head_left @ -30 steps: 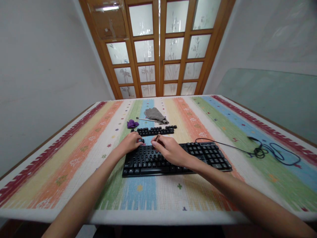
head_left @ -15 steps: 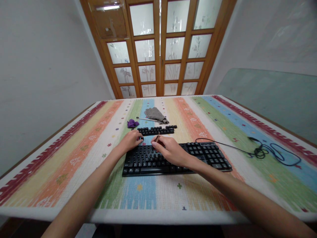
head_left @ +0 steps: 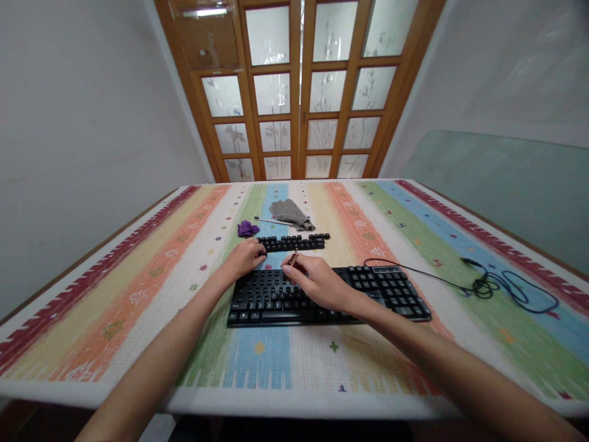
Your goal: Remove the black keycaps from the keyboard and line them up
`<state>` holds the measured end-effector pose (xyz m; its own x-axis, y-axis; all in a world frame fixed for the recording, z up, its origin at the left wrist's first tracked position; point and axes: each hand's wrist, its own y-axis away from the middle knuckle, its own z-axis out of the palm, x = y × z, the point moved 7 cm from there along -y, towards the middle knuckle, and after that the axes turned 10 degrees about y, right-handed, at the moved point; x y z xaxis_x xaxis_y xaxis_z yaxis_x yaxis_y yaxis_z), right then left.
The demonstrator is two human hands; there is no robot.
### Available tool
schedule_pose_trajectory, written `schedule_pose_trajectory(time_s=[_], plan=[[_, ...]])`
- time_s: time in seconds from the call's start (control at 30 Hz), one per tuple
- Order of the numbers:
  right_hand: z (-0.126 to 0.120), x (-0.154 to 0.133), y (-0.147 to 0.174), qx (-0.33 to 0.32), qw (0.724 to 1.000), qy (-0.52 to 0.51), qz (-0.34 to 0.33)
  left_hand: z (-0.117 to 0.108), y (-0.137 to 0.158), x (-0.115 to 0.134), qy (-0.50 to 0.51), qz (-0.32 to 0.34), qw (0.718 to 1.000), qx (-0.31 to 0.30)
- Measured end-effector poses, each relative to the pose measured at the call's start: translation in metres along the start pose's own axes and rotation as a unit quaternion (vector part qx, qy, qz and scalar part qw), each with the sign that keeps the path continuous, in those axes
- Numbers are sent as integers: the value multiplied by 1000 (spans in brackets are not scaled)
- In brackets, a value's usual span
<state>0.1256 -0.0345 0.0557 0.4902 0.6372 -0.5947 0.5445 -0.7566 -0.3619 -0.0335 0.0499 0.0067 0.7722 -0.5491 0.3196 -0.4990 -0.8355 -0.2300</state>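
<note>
A black keyboard [head_left: 285,316] lies on the table; bare key posts show across its upper left part, where keycaps are off. Loose black keycaps [head_left: 294,244] stand in rows just beyond it. At the left end of these rows, my left hand [head_left: 243,259] has its fingers curled in a pinch; whatever is between the fingertips is hidden. My right hand [head_left: 317,279] hovers over the keyboard's upper middle, closed on a small, thin brownish tool [head_left: 293,258] that points up and away. The tool's kind is too small to tell.
A purple cloth [head_left: 248,229], a thin stick with a dark tip [head_left: 271,221] and a grey cloth [head_left: 292,213] lie behind the keycaps. The keyboard's cable [head_left: 483,285] is coiled at the right. A striped tablecloth [head_left: 151,294] covers the table.
My left hand has shifted slightly up toward the left end of the loose keycaps. My right hand stays nearly in place with the tool.
</note>
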Motion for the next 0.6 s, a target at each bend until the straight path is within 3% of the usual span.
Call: schedule_pose_trajectory(time_s=[0.27,0.43,0.6], plan=[[1,2,2,-14,1000,4,3,-13,9,1,32,-8,999,30],[7,10,8,-35,999,-11,17,-24,37,11,45,-16,998,33],[16,13,9,-38,999,-24,21,-17,68,22,67,-9,998,-5]])
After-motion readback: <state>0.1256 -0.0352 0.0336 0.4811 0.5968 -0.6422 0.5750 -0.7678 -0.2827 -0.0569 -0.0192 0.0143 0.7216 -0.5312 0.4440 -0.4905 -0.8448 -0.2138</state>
